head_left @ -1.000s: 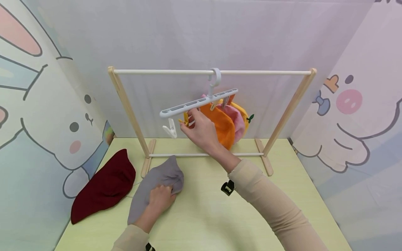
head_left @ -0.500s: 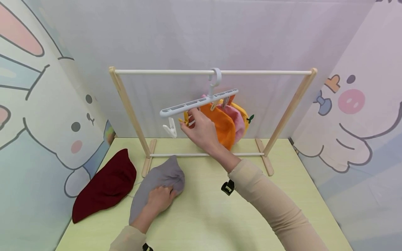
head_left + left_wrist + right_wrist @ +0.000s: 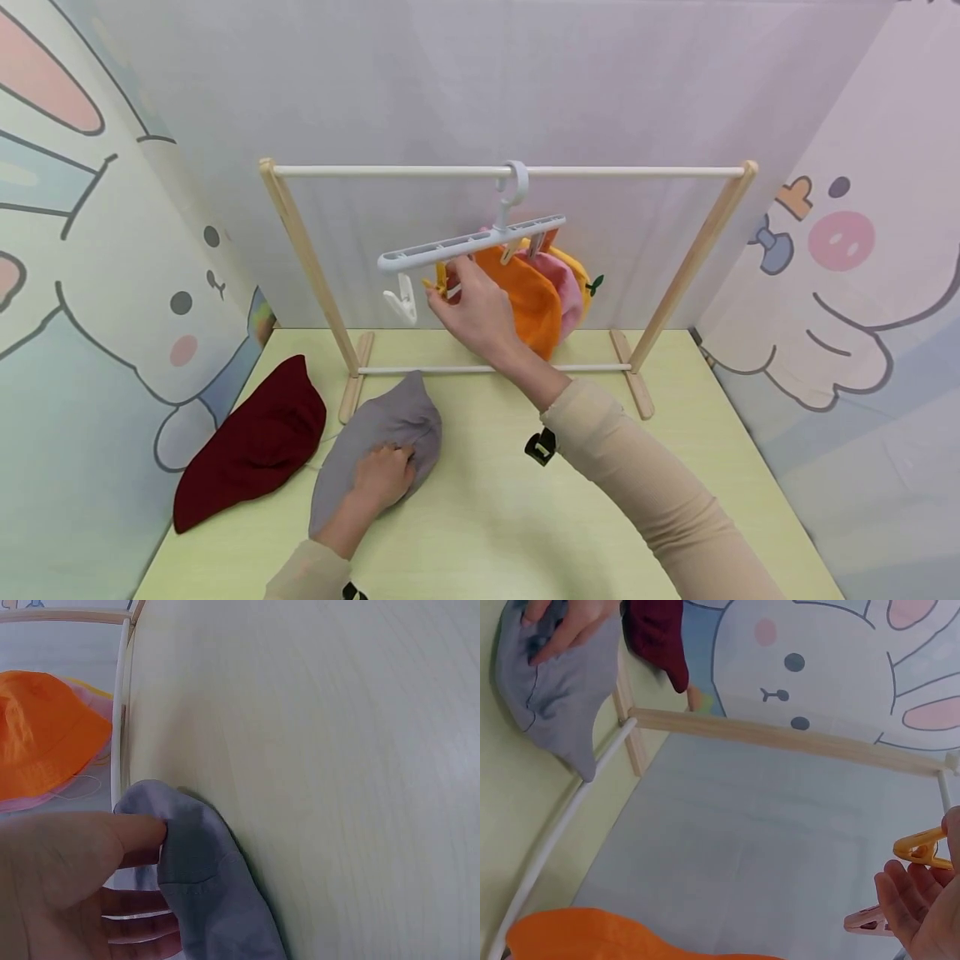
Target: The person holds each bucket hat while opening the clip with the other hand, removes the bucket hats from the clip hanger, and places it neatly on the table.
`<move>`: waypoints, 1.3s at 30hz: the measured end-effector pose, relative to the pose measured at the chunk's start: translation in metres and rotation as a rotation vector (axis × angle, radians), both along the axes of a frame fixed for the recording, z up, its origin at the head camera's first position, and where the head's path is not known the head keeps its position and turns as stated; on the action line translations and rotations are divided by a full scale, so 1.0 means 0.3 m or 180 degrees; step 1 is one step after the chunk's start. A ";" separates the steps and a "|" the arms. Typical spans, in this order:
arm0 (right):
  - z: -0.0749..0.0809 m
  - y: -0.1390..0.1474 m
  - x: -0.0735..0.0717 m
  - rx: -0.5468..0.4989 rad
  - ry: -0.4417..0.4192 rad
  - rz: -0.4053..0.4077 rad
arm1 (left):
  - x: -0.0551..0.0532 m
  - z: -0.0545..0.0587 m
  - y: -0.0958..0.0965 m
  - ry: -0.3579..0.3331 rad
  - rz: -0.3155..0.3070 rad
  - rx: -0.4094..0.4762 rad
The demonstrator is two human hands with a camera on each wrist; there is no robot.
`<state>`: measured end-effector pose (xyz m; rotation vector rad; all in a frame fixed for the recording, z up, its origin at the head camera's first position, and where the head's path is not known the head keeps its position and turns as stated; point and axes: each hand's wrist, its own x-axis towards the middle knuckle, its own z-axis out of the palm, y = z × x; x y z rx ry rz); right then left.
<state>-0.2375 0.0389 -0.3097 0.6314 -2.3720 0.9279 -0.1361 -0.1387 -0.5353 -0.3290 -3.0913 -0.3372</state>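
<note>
On the table lies a grey bucket hat (image 3: pixel 348 450). My left hand (image 3: pixel 384 479) rests on it in the head view; seen from the left wrist, thumb and fingers pinch its edge (image 3: pixel 199 870). My right hand (image 3: pixel 483 310) is raised under a white clip hanger (image 3: pixel 450 247), pinching a yellow clothespin (image 3: pixel 922 846) that hangs from its bar. A white clothespin (image 3: pixel 402 302) dangles at the bar's left end. Clipped on the right half, behind my right hand, are orange (image 3: pixel 534 304), pink (image 3: pixel 568 283) and yellow (image 3: pixel 582 265) hats, partly hiding one another.
The hanger hooks over the white top rail (image 3: pixel 645 172) of a wooden-ended rack (image 3: pixel 686 267). A dark red hat (image 3: pixel 255 446) lies left of the grey one on the table (image 3: pixel 480 500). Printed cartoon curtains (image 3: pixel 847 250) enclose both sides.
The hanger has shifted slightly left, its left end rising a little and its right end dipping. My right hand moved slightly left with the clothespin. My left hand stays on the grey hat.
</note>
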 end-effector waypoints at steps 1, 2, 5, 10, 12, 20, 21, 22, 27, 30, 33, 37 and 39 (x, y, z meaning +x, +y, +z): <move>-0.002 -0.002 0.000 0.0019 0.0021 -0.0027 | 0.000 -0.002 0.001 0.0010 0.0012 -0.0011; -0.004 -0.003 -0.001 0.0043 0.0053 -0.0060 | -0.001 -0.004 0.003 0.0024 0.0021 -0.0025; -0.011 -0.006 -0.004 0.0092 0.0196 -0.0146 | -0.002 -0.011 0.006 0.0057 0.0051 -0.0085; -0.008 -0.004 -0.010 0.0071 0.0362 -0.0233 | -0.003 -0.019 0.009 0.0049 0.0080 -0.0114; -0.004 -0.001 -0.009 0.0059 0.0348 -0.0232 | -0.003 -0.020 0.010 0.0029 0.0085 -0.0113; -0.002 0.007 -0.010 0.0077 0.0270 -0.0221 | 0.000 -0.015 0.010 0.0065 0.0078 -0.0106; -0.003 0.008 -0.010 0.0071 0.0264 -0.0210 | 0.000 -0.015 0.011 0.0068 0.0077 -0.0112; -0.003 0.009 -0.009 0.0065 0.0258 -0.0194 | 0.001 -0.015 0.011 0.0067 0.0079 -0.0115; -0.009 0.014 -0.006 0.0013 0.0201 -0.0108 | 0.005 -0.016 0.014 0.0017 0.0102 -0.0160; -0.016 0.021 -0.007 -0.0001 0.0164 -0.0069 | 0.008 -0.017 0.016 0.0029 0.0109 -0.0156; -0.025 0.029 -0.010 0.0001 0.0160 -0.0036 | 0.012 -0.018 0.017 0.0085 0.0099 -0.0136; -0.035 0.040 -0.011 -0.0025 0.0193 0.0033 | 0.015 -0.022 0.016 0.0137 0.0080 -0.0115; -0.040 0.045 -0.011 -0.0045 0.0212 0.0068 | 0.015 -0.023 0.015 0.0131 0.0080 -0.0093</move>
